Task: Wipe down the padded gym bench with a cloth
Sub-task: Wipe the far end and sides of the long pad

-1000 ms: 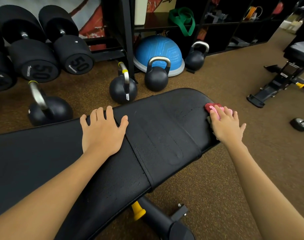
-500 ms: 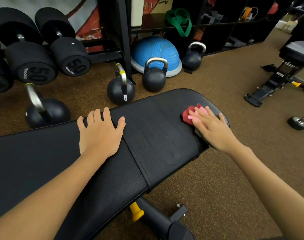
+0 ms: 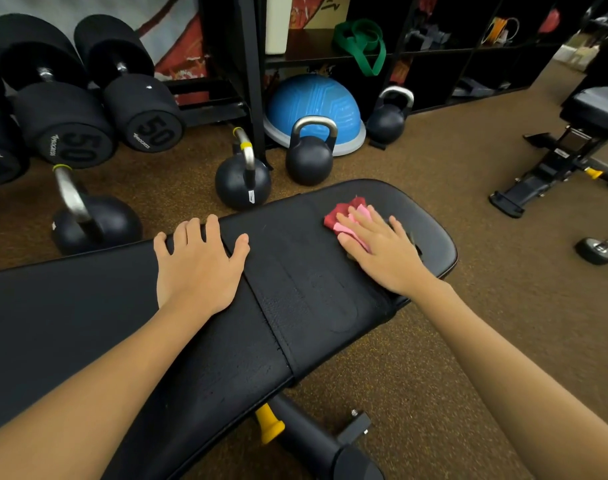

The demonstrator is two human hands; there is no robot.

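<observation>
Wiping the right end of the table, I press the cloth flat under my right hand; left hand lies flat, bracing; the left stretch looks undone, I judge.

Both arms outstretched — left hand, right hand flat

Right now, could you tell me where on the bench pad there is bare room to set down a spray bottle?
Bare pad lies between the left hand and the right hand, across the seam, and on the bench left of the left forearm. The far end is taken by the cloth. The floor behind is crowded with kettlebells.
</observation>
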